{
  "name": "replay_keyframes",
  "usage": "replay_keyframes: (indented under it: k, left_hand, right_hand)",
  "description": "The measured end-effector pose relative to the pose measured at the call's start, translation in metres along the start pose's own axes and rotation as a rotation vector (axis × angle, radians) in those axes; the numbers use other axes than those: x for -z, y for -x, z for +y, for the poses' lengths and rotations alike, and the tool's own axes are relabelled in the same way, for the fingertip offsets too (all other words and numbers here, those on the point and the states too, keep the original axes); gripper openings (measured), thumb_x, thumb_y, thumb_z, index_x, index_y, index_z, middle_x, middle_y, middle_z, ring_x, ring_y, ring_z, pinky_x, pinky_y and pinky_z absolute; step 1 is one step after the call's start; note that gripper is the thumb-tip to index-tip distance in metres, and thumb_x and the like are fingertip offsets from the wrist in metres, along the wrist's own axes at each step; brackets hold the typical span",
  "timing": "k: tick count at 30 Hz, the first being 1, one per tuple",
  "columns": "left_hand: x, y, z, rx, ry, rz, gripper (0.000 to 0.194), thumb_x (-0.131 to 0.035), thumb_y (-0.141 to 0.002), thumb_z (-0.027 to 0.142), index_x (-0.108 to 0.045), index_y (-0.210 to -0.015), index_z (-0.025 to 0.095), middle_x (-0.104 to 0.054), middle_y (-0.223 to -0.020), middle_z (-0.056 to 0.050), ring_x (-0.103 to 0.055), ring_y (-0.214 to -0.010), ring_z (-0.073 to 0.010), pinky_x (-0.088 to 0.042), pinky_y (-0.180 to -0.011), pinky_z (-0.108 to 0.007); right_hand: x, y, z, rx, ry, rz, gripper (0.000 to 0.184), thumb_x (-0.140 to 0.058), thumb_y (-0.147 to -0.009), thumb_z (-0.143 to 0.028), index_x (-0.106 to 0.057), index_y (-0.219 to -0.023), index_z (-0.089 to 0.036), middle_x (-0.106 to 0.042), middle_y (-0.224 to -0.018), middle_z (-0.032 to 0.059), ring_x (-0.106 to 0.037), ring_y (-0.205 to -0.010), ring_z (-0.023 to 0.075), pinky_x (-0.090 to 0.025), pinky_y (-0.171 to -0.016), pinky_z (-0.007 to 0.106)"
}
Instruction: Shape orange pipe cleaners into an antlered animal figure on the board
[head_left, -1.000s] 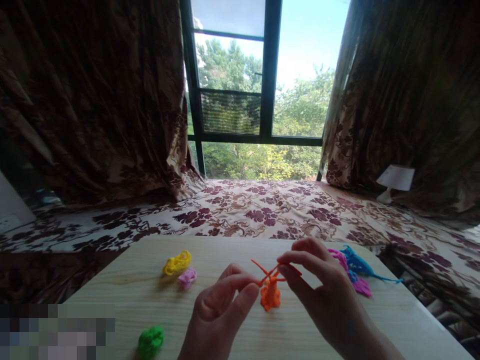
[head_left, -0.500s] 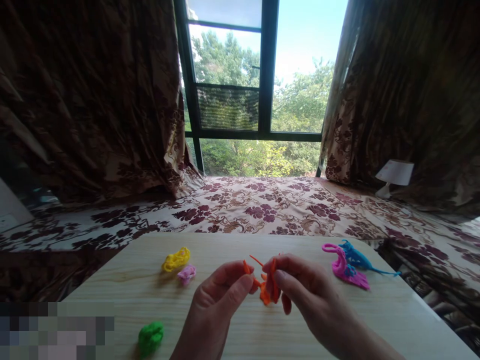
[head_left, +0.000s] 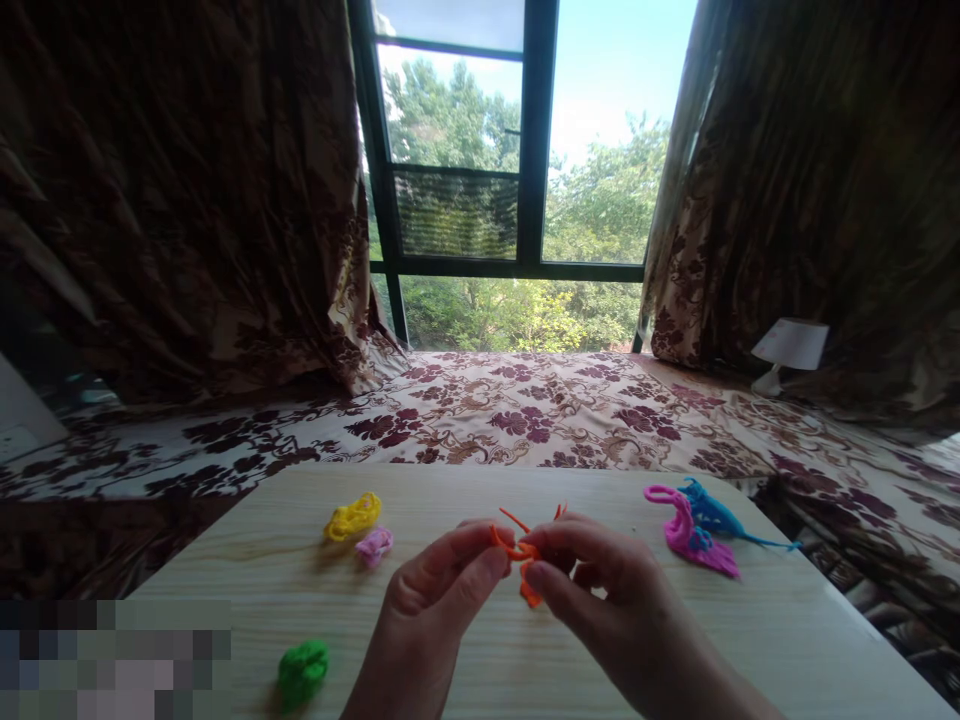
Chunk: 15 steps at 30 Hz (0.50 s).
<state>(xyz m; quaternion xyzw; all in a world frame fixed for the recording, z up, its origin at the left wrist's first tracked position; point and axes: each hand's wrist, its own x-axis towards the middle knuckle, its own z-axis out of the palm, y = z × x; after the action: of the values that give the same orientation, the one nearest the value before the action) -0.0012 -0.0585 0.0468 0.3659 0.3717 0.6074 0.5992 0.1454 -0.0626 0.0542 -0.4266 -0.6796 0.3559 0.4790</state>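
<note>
Both my hands meet over the middle of a light wooden table (head_left: 465,490), pinching a small orange yarn bundle (head_left: 520,555) between them. My left hand (head_left: 439,600) grips its left side with thumb and forefinger. My right hand (head_left: 600,590) closes its fingers on the right side and hides most of the bundle. Thin orange ends stick up above the fingers.
Other yarn bundles lie on the table: yellow (head_left: 352,516) and light pink (head_left: 373,546) to the left, green (head_left: 302,672) at the front left, magenta (head_left: 686,533) and blue (head_left: 716,518) to the right. A flowered cloth (head_left: 525,410), curtains and a window lie beyond. A small white lamp (head_left: 787,350) stands at the right.
The orange bundle has been gathered in between both hands; the right hand dropped lower and closed over it. The camera tipped slightly, and the magenta bundle is now uncovered.
</note>
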Motion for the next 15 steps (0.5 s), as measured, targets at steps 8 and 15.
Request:
replay_keyframes:
  k: [8,15]
  left_hand:
    - [-0.003,0.000,-0.008,-0.098,-0.081,-0.096,0.012,-0.073,-0.061,0.014,-0.071,-0.071,0.020,-0.072,-0.074,0.003,-0.063,-0.069,-0.0080,-0.049,-0.065,-0.012]
    - [-0.008,0.005,-0.005,-0.117,-0.192,-0.154,0.014,-0.068,-0.067,0.015,-0.072,-0.079,0.022,-0.070,-0.072,0.004,-0.062,-0.072,-0.0096,-0.048,-0.069,-0.015]
  right_hand:
    - [0.017,-0.001,-0.008,0.068,-0.249,0.062,0.013,-0.062,-0.077,-0.023,-0.067,-0.089,-0.024,-0.060,-0.084,0.0003,-0.057,-0.071,0.0099,-0.046,-0.057,0.020]
    - [0.014,-0.001,-0.003,0.002,-0.233,0.060,0.014,-0.064,-0.075,-0.023,-0.067,-0.089,-0.024,-0.067,-0.078,0.0005,-0.061,-0.074,0.0123,-0.050,-0.065,0.022]
